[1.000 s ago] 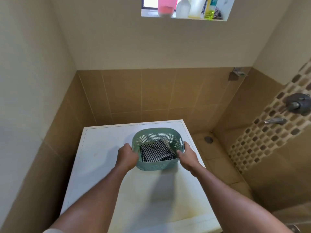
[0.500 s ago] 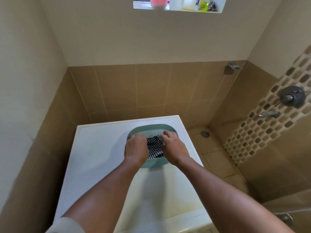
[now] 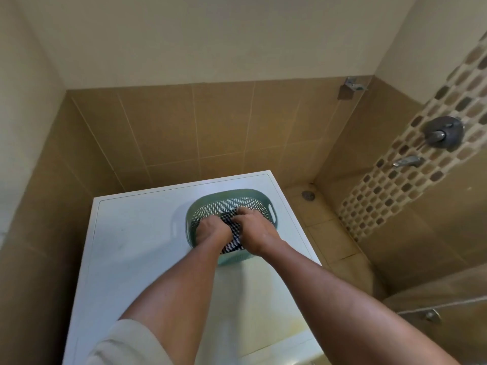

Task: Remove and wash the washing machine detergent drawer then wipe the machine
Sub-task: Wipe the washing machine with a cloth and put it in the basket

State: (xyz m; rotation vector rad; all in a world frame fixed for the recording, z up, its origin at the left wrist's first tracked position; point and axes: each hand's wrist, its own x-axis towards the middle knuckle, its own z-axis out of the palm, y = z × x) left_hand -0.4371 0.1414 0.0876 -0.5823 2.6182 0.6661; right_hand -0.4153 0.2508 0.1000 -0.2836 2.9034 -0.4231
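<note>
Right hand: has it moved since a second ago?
Yes. The right hand moved from the right side of the basket inward, onto the checked cloth.

The white washing machine (image 3: 137,246) stands in the tiled corner, its flat top surface yellowed toward the near edge. At the far right, a crumpled black-and-white checked cloth (image 3: 233,246) lies inside a teal perforated basket (image 3: 210,198).

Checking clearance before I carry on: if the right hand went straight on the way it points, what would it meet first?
The checked cloth, which the right hand touches inside the green basket; behind it probably the basket's floor, though depth is unclear.
</note>
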